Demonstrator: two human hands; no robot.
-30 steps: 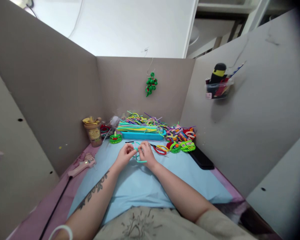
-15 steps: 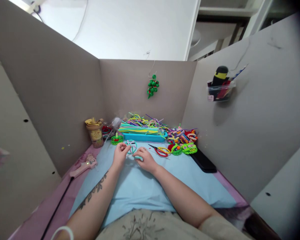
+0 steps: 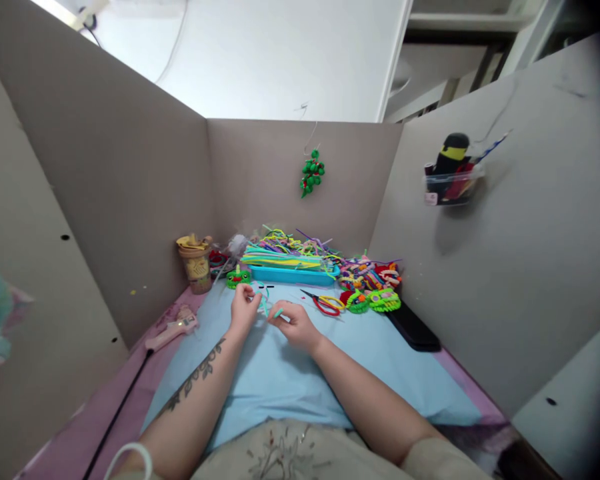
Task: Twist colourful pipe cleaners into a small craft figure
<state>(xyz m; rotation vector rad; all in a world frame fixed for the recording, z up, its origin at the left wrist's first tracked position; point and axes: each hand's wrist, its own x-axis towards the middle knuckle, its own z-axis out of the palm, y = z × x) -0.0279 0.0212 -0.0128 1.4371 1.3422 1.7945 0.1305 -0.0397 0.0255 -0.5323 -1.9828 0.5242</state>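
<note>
Teal pipe cleaner (image 3: 269, 307) sits pinched between both of my hands over the light blue cloth (image 3: 290, 373) on the desk (image 3: 130, 387). My left hand (image 3: 243, 311) closes its fingertips on the upper end, and my right hand (image 3: 294, 325) grips the lower end just beside it. Red and yellow scissors (image 3: 325, 304) lie near the right hand. Beyond them 1 blue tray (image 3: 293, 274) holds a heap of coloured pipe cleaners, with finished green pieces (image 3: 373, 300) beside it. At the left edge lies 1 pink glue gun (image 3: 171, 327), and a tan cup (image 3: 195, 264) stands by the cardboard wall (image 3: 120, 173).
</note>
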